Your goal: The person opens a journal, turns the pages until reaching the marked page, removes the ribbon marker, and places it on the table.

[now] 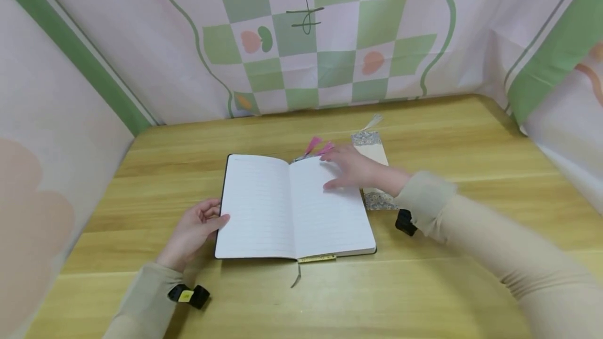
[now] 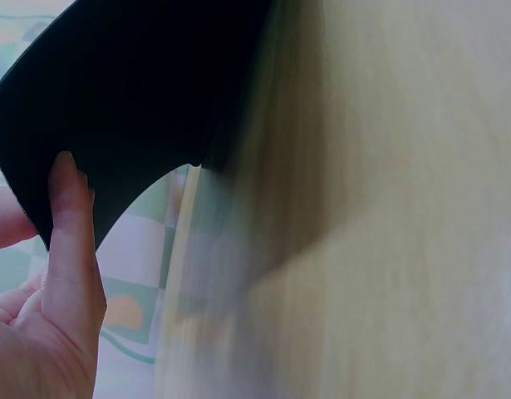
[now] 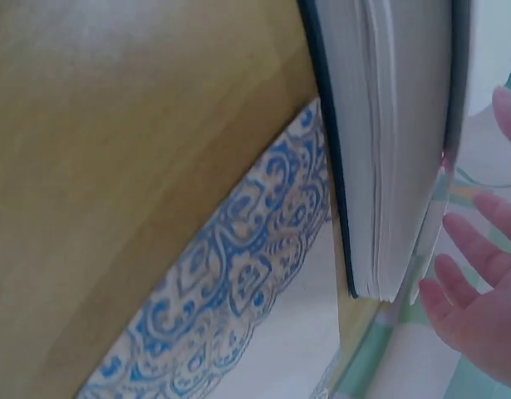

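An open notebook (image 1: 256,208) with white lined pages and a dark cover lies in front of me. At its left edge my left hand (image 1: 195,232) grips the cover, thumb over the page; in the left wrist view its fingers (image 2: 71,208) lie against the black cover (image 2: 147,83), which is lifted off the table. Over the upper part of the right page is my right hand (image 1: 353,166), fingers spread. The right wrist view shows that hand (image 3: 479,307) beside the thick page block (image 3: 396,166), holding nothing.
A bookmark (image 1: 366,138) with blue lace-like patterned ends and a pale tassel (image 1: 374,121) lies partly under my right arm. Pink tassels (image 1: 313,144) stick out past the notebook's top. A gold strip (image 1: 317,259) and a ribbon (image 1: 297,278) show at its bottom edge.
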Action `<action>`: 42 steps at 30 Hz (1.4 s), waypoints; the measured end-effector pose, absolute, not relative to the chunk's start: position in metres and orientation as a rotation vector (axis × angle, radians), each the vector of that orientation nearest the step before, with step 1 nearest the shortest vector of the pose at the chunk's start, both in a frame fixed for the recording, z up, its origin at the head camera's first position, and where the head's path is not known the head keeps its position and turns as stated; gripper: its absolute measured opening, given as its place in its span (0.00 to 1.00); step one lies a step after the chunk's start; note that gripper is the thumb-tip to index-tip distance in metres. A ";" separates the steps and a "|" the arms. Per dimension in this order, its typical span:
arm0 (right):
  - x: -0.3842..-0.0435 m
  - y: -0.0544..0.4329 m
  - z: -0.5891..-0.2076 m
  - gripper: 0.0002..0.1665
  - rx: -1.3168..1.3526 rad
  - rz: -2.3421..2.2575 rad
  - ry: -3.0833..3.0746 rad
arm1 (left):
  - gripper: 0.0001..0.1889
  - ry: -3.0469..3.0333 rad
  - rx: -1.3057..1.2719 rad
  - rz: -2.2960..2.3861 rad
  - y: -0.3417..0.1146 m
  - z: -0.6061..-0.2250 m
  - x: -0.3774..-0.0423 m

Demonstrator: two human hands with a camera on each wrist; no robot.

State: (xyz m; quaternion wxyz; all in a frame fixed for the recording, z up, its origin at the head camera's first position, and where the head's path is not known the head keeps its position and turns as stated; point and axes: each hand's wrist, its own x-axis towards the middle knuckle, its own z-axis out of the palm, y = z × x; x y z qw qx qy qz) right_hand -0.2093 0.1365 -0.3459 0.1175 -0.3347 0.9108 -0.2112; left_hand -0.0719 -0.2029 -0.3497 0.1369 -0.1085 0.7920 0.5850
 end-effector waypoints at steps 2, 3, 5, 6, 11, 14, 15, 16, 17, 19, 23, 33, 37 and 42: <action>-0.207 0.132 -0.348 0.47 -0.951 -0.527 2.641 | 0.24 2.290 -0.318 1.701 -0.203 -0.350 -0.072; -0.206 0.130 -0.349 0.49 -0.940 -0.490 2.627 | 0.24 2.288 -0.320 1.706 -0.203 -0.351 -0.071; -0.204 0.125 -0.349 0.52 -0.922 -0.414 2.606 | 0.24 2.288 -0.325 1.712 -0.204 -0.351 -0.071; -0.204 0.123 -0.349 0.52 -0.924 -0.383 2.600 | 0.24 2.287 -0.328 1.714 -0.204 -0.352 -0.071; -0.204 0.117 -0.350 0.56 -0.929 -0.256 2.592 | 0.26 2.292 -0.318 1.690 -0.205 -0.353 -0.071; -0.207 0.114 -0.349 0.60 -0.910 -0.203 2.600 | 0.27 2.292 -0.312 1.684 -0.204 -0.352 -0.072; -0.208 0.114 -0.349 0.61 -0.902 -0.183 2.604 | 0.27 2.289 -0.312 1.687 -0.204 -0.352 -0.073; -0.209 0.113 -0.349 0.62 -0.889 -0.168 2.610 | 0.27 2.284 -0.307 1.692 -0.204 -0.352 -0.073; -0.211 0.113 -0.349 0.63 -0.875 -0.164 2.615 | 0.28 2.282 -0.301 1.694 -0.204 -0.352 -0.073; -0.213 0.113 -0.349 0.65 -0.845 -0.152 2.627 | 0.28 2.279 -0.293 1.695 -0.204 -0.351 -0.072; -0.215 0.114 -0.348 0.67 -0.793 -0.119 2.650 | 0.27 2.281 -0.286 1.694 -0.204 -0.351 -0.072; -0.212 0.120 -0.348 0.58 -0.753 -0.096 2.740 | 0.25 2.294 -0.301 1.704 -0.203 -0.351 -0.073; -0.206 0.121 -0.348 0.56 -0.787 -0.131 2.811 | 0.26 2.294 -0.295 1.700 -0.203 -0.351 -0.073; -0.200 0.122 -0.349 0.49 -0.867 -0.189 2.861 | 0.26 2.300 -0.291 1.682 -0.204 -0.351 -0.073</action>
